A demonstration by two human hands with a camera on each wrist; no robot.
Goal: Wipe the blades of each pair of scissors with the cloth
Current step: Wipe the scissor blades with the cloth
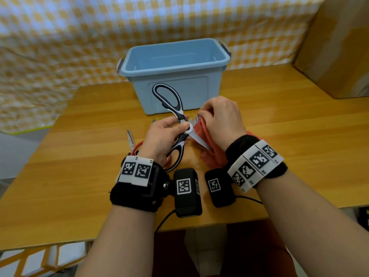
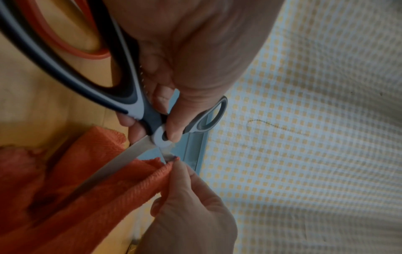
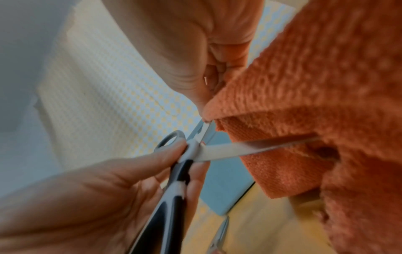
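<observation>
Black-and-white kitchen scissors (image 1: 180, 114) (image 2: 139, 106) (image 3: 185, 165) are held spread wide open above the table. My left hand (image 1: 167, 134) (image 2: 165, 127) pinches them at the white pivot, thumb on top. My right hand (image 1: 217, 118) (image 2: 180, 173) (image 3: 208, 96) pinches an orange cloth (image 1: 207, 140) (image 2: 91, 182) (image 3: 326, 103) around the upper blade near its base. The lower blade (image 1: 199, 139) (image 3: 239, 149) lies bare across the hanging cloth. A second pair, red-handled scissors (image 1: 132, 145), lies on the table under my left hand, mostly hidden.
A light blue plastic bin (image 1: 173, 74) stands open just behind the hands on the wooden table (image 1: 289, 136). A cardboard box (image 1: 339, 47) sits at the back right. A yellow checked sheet (image 1: 60, 47) hangs behind the table.
</observation>
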